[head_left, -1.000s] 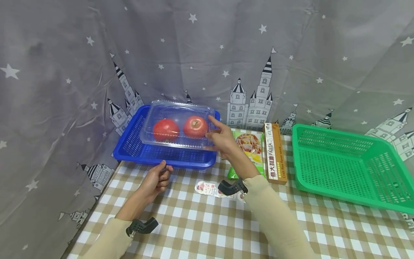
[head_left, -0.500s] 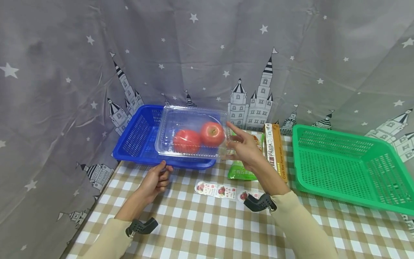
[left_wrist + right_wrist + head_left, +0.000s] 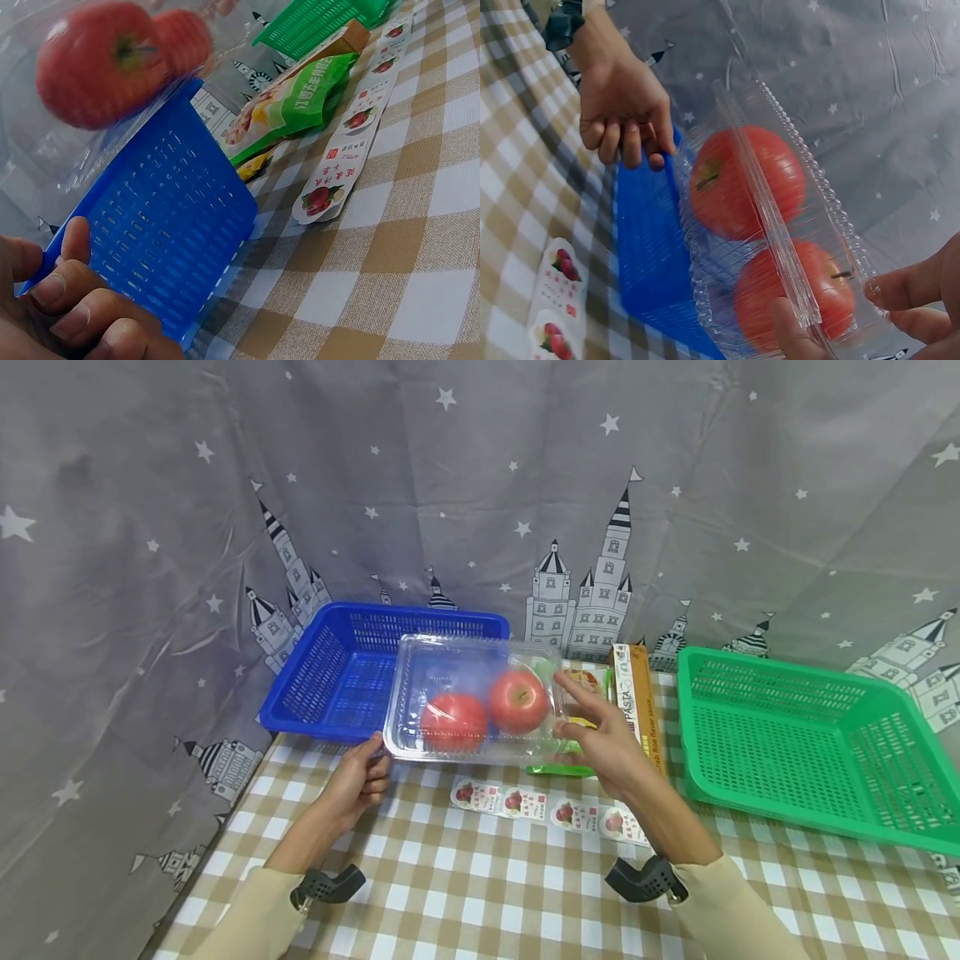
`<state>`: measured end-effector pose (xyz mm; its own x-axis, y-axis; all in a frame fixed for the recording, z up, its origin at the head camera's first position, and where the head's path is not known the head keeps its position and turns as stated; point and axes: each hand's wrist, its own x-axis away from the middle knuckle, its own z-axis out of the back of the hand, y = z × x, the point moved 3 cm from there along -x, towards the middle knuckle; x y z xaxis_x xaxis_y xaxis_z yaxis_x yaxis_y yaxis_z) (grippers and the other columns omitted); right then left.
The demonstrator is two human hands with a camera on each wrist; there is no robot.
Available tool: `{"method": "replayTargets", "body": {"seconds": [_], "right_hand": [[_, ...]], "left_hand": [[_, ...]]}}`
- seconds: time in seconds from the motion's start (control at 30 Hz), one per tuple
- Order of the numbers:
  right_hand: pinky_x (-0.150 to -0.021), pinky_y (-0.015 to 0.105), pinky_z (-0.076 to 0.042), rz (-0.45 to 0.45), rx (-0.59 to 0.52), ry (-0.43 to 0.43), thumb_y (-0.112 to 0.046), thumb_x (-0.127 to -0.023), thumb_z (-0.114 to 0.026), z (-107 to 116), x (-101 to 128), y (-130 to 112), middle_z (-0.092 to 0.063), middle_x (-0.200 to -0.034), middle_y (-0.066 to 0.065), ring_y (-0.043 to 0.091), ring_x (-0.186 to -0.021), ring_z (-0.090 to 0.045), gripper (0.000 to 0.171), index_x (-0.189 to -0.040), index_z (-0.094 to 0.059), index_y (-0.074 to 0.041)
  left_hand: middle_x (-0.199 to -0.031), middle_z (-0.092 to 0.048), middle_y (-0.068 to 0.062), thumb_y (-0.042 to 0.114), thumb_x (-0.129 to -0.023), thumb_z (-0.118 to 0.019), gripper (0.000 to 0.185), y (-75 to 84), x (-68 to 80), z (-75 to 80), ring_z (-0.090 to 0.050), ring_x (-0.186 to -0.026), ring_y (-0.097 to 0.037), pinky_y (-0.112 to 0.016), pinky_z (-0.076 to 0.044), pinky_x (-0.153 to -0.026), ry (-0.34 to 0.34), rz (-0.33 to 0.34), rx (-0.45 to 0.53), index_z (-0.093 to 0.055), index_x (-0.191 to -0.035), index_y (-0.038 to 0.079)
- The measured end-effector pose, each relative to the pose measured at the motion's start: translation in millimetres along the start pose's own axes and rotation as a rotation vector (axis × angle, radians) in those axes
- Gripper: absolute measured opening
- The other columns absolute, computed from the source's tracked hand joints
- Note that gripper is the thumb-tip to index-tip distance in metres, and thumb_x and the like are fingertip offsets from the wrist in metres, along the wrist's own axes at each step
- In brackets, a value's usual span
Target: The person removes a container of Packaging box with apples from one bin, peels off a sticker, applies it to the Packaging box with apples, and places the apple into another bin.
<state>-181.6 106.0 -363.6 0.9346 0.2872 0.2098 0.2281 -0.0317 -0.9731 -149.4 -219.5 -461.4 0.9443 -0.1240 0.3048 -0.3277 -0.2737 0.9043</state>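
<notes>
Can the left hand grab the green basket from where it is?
Probably not. The left hand holds the blue basket at the table's far left; the green basket sits far right, beyond the clear box.

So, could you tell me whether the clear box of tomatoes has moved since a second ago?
Yes. The clear box of tomatoes has come rightward and nearer, off the blue basket, towards the pasta box.

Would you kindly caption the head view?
Right hand holds clear tomato box above table; left hand grips blue basket.
</notes>
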Motion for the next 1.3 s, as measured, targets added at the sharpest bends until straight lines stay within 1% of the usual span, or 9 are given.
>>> {"method": "replayTargets", "body": {"seconds": [0.27, 0.37, 0.43, 0.53, 0.6, 0.73, 0.93, 1.07, 1.3], "right_hand": [[-0.075, 0.046, -0.052, 0.024, 0.01, -0.03, 0.008, -0.089, -0.048, 15.3, 28.0, 14.4, -0.034, -0.132, 0.018, 0.039, -0.109, -0.047, 0.07, -0.143, -0.035, -0.033], [-0.064, 0.038, -0.054, 0.007, 0.021, -0.018, 0.008, -0.089, -0.047, 21.1, 41.4, 20.4, -0.034, -0.131, 0.02, 0.042, -0.098, -0.055, 0.069, -0.143, -0.035, -0.034], [-0.062, 0.036, -0.054, -0.002, 0.027, -0.007, 0.008, -0.09, -0.046, 24.9, 51.6, 23.5, -0.034, -0.131, 0.022, 0.041, -0.094, -0.055, 0.069, -0.143, -0.035, -0.034], [-0.064, 0.038, -0.054, -0.001, 0.038, 0.002, 0.007, -0.089, -0.047, 30.0, 67.1, 28.6, -0.033, -0.133, 0.022, 0.039, -0.099, -0.054, 0.069, -0.144, -0.034, -0.033], [-0.074, 0.046, -0.052, 0.003, 0.036, 0.011, 0.006, -0.089, -0.049, 33.2, 77.5, 31.9, -0.032, -0.135, 0.021, 0.036, -0.105, -0.049, 0.069, -0.144, -0.033, -0.032], [-0.075, 0.049, -0.051, -0.016, 0.038, 0.03, 0.003, -0.089, -0.052, 41.1, 96.1, 39.0, -0.03, -0.137, 0.019, 0.037, -0.107, -0.051, 0.067, -0.145, -0.033, -0.029], [-0.075, 0.05, -0.05, -0.089, 0.013, 0.012, -0.001, -0.092, -0.051, 50.6, 117.4, 46.1, -0.022, -0.142, 0.017, 0.038, -0.11, -0.047, 0.064, -0.146, -0.03, -0.028], [-0.076, 0.048, -0.051, -0.129, 0.038, 0.023, -0.001, -0.092, -0.049, 54.2, 131.2, 51.0, -0.02, -0.145, 0.016, 0.037, -0.111, -0.044, 0.064, -0.146, -0.029, -0.03], [-0.078, 0.045, -0.051, -0.277, 0.064, 0.062, -0.014, -0.09, -0.06, 61.3, 151.5, 69.2, -0.025, -0.144, 0.017, 0.034, -0.102, -0.051, 0.066, -0.146, -0.028, -0.03]], "left_hand": [[-0.056, -0.024, 0.007, 0.039, -0.1, -0.036, 0.037, -1.0, -0.1, 1.0, -0.018, -0.046, -0.005, -0.022, -0.014, -0.042, -0.004, 0.003, -0.006, -0.046, -0.088, 0.006], [-0.056, -0.023, 0.007, 0.04, -0.1, -0.035, 0.04, -1.9, -0.9, 0.5, -0.017, -0.046, -0.005, -0.022, -0.013, -0.041, -0.013, 0.0, -0.006, -0.052, -0.088, 0.006], [-0.056, -0.023, 0.007, 0.04, -0.1, -0.035, 0.041, -2.3, -1.2, -0.2, -0.018, -0.045, -0.005, -0.022, -0.013, -0.041, -0.02, -0.001, -0.012, -0.053, -0.087, 0.007], [-0.056, -0.024, 0.008, 0.04, -0.1, -0.034, 0.04, -2.7, -1.3, -1.0, -0.018, -0.045, -0.004, -0.022, -0.013, -0.041, -0.03, -0.01, -0.02, -0.053, -0.087, 0.008], [-0.056, -0.024, 0.008, 0.04, -0.101, -0.033, 0.04, -2.8, -1.1, -1.2, -0.018, -0.045, -0.004, -0.023, -0.012, -0.041, -0.037, -0.015, -0.02, -0.054, -0.086, 0.009], [-0.056, -0.024, 0.007, 0.04, -0.1, -0.034, 0.039, -2.2, -0.9, -1.0, -0.017, -0.046, -0.005, -0.024, -0.011, -0.042, -0.043, -0.018, -0.015, -0.056, -0.083, 0.013], [-0.055, -0.026, 0.009, 0.041, -0.1, -0.035, 0.039, -1.9, -1.1, -0.8, -0.02, -0.044, -0.004, -0.024, -0.011, -0.043, -0.027, -0.003, -0.007, -0.057, -0.082, 0.014], [-0.055, -0.025, 0.008, 0.04, -0.1, -0.035, 0.039, -1.5, -1.3, -0.7, -0.02, -0.045, -0.004, -0.024, -0.011, -0.043, -0.04, -0.013, -0.007, -0.057, -0.083, 0.013], [-0.057, -0.022, 0.006, 0.036, -0.102, -0.032, 0.039, 0.1, -1.6, 1.5, -0.017, -0.046, -0.005, -0.025, -0.01, -0.043, -0.043, -0.028, -0.003, -0.054, -0.085, 0.008]]}}
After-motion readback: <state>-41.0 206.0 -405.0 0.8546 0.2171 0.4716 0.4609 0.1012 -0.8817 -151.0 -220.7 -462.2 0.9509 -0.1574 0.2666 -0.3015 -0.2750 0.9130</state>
